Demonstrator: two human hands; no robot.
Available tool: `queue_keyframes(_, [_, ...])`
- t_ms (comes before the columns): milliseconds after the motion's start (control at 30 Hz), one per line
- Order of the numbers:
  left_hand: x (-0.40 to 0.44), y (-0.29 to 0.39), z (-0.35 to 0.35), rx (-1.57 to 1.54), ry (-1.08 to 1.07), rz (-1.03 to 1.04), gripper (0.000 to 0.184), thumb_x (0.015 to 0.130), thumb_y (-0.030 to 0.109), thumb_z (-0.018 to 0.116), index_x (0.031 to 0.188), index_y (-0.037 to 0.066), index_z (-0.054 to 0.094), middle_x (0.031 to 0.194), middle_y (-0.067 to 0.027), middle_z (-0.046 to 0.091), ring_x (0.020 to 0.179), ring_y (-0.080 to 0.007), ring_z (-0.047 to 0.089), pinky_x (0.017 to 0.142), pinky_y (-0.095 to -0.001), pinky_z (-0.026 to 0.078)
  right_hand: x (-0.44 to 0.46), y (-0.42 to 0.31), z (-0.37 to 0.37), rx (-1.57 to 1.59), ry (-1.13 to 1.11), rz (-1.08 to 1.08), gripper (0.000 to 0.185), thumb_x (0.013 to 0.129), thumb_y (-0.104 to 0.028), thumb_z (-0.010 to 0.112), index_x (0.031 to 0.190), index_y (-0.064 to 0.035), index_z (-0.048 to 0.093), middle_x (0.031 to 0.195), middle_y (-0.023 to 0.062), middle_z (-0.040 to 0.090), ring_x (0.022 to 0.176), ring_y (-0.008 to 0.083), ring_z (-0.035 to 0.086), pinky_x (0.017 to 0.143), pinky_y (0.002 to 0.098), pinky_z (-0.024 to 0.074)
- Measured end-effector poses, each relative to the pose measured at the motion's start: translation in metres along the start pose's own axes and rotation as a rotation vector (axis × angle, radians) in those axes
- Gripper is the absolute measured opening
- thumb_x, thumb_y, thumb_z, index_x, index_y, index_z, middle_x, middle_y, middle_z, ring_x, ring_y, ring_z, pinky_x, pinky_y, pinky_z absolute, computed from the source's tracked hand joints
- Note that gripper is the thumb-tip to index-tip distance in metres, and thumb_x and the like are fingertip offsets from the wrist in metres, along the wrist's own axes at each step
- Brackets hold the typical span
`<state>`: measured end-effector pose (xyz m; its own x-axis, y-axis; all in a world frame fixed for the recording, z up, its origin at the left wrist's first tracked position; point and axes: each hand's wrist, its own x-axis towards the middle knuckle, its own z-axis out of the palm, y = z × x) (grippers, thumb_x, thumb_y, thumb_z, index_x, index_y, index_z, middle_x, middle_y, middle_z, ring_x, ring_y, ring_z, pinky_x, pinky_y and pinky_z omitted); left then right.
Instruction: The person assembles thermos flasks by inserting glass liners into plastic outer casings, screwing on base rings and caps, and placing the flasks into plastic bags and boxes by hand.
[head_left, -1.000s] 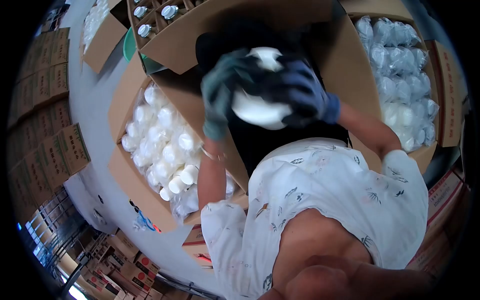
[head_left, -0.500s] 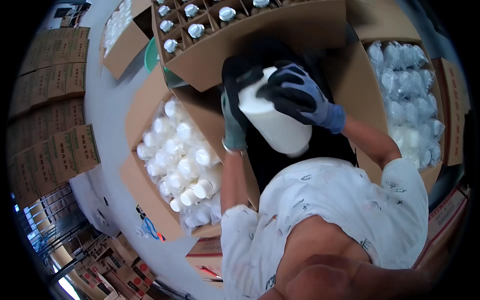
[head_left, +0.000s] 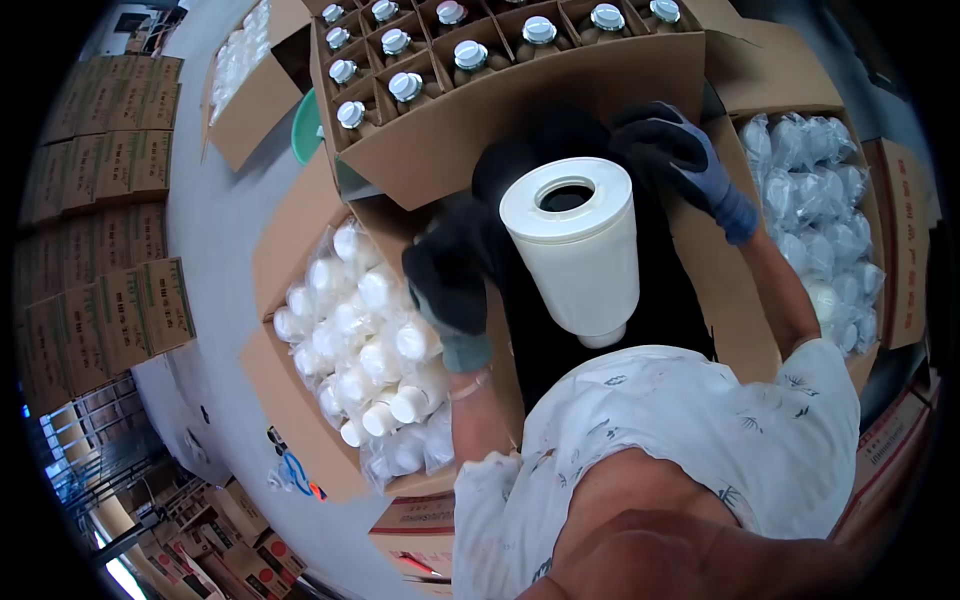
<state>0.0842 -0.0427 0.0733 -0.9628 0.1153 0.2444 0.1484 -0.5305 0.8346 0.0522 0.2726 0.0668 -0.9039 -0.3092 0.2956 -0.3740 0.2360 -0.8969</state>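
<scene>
A white, tapering plastic container [head_left: 580,265] rests on my dark-clothed lap. Its wide ring-shaped end, with a dark round hole, faces up and forward, and its narrow neck points at my shirt. To its left is my left hand [head_left: 447,275] in a dark and green glove, blurred against the dark cloth, its fingers hard to make out. My right hand [head_left: 680,160], in a blue and black glove, is beyond the container's upper right, apart from it, with fingers loosely bent and nothing visible in them.
Ahead stands a divided carton [head_left: 520,105] of silver-capped bottles. An open box [head_left: 310,430] of bagged white containers is at left, another box [head_left: 868,210] of bagged items at right. Stacked cartons [head_left: 95,330] line the far left. A green basin [head_left: 305,128] sits behind the left box.
Both hands have let go of the white container and moved apart, left hand leftward, right hand up and right. The container's ring-shaped end now faces up. More of the bottle carton shows.
</scene>
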Motion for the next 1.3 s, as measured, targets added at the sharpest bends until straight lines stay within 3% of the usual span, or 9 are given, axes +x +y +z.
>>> queue_keyframes(67, [-0.019,-0.069,-0.022,0.686,0.104,0.205,0.046,0.098,0.033,0.042,0.118,-0.004,0.058,0.118,-0.0164,0.060,0.115,-0.0292,0.053,0.103,-0.0392,0.037,0.002,-0.028,0.031,0.144,-0.049,-0.115,0.036,0.077,-0.020,0.069,0.111,-0.0076,0.067,0.118,0.0139,0.059,0.120,0.0285,0.049,0.105,0.0420,0.0358])
queue_keyframes(233, [-0.008,0.005,-0.020,-0.243,-0.063,-0.153,0.048,0.098,0.033,0.041,0.128,-0.003,0.050,0.129,-0.0164,0.054,0.123,-0.0266,0.048,0.105,-0.0368,0.034,0.016,-0.004,-0.020,-0.289,-0.001,0.118,0.037,0.078,-0.022,0.070,0.112,-0.0064,0.065,0.116,0.0131,0.060,0.120,0.0288,0.049,0.107,0.0417,0.0331])
queue_keyframes(400, [0.009,-0.007,0.010,0.592,-0.209,-0.107,0.057,0.083,0.011,0.061,0.134,-0.004,0.043,0.138,-0.0158,0.045,0.127,-0.0256,0.043,0.107,-0.0381,0.035,0.026,-0.021,0.018,-0.005,-0.297,-0.107,0.050,0.075,-0.025,0.073,0.118,-0.0035,0.061,0.122,0.0151,0.056,0.117,0.0289,0.051,0.102,0.0393,0.0388])
queue_keyframes(500, [0.017,0.007,0.015,0.189,-0.038,-0.183,0.064,0.078,0.007,0.064,0.137,-0.003,0.039,0.140,-0.0149,0.042,0.130,-0.0262,0.040,0.110,-0.0367,0.029,0.027,-0.018,0.007,0.047,-0.208,-0.009,0.042,0.082,-0.022,0.068,0.118,-0.0036,0.061,0.121,0.0134,0.058,0.112,0.0267,0.054,0.099,0.0385,0.0420])
queue_keyframes(567, [0.047,-0.003,0.016,0.711,-0.490,0.009,0.063,0.081,0.010,0.067,0.137,-0.003,0.040,0.139,-0.0137,0.045,0.127,-0.0245,0.044,0.107,-0.0351,0.033,0.033,-0.032,0.038,0.091,-0.217,-0.135,0.037,0.083,-0.021,0.067,0.116,-0.0033,0.062,0.119,0.0134,0.058,0.109,0.0252,0.056,0.096,0.0366,0.0448])
queue_keyframes(767, [0.102,-0.009,0.031,0.317,-0.144,-0.191,0.048,0.099,0.035,0.042,0.127,-0.004,0.047,0.119,-0.0128,0.058,0.107,-0.0193,0.055,0.094,-0.0324,0.043,0.114,-0.035,0.033,0.064,0.262,-0.076,0.050,0.084,-0.022,0.066,0.128,-0.0049,0.050,0.132,0.0177,0.046,0.118,0.0297,0.050,0.096,0.0382,0.0431])
queue_keyframes(900, [0.127,-0.023,0.032,-0.280,-0.049,-0.265,0.053,0.100,0.042,0.038,0.126,-0.003,0.049,0.122,-0.0118,0.056,0.110,-0.0206,0.054,0.095,-0.0344,0.044,0.128,-0.033,0.032,-0.673,-0.001,-0.545,0.071,0.074,-0.014,0.072,0.138,-0.0195,0.042,0.143,0.0187,0.032,0.128,0.0396,0.036,0.103,0.0448,0.0375])
queue_keyframes(1167, [0.134,-0.044,0.022,1.348,-0.423,0.598,0.062,0.069,0.019,0.074,0.128,0.021,0.056,0.146,-0.0113,0.035,0.135,-0.0423,0.026,0.109,-0.0539,0.023,0.134,0.032,0.032,0.919,-0.076,0.134,0.048,0.093,-0.008,0.052,0.139,-0.0069,0.037,0.133,0.0076,0.050,0.117,0.0169,0.052,0.101,0.0343,0.0441])
queue_keyframes(1300, [0.119,-0.078,0.011,1.257,-0.209,0.267,0.048,0.083,0.017,0.063,0.129,0.010,0.053,0.140,-0.0161,0.043,0.130,-0.0393,0.036,0.107,-0.0481,0.030,0.204,0.059,0.015,-0.115,0.019,0.235,0.041,0.089,-0.030,0.058,0.121,-0.0053,0.054,0.110,0.0105,0.063,0.098,0.0234,0.063,0.082,0.0372,0.0509])
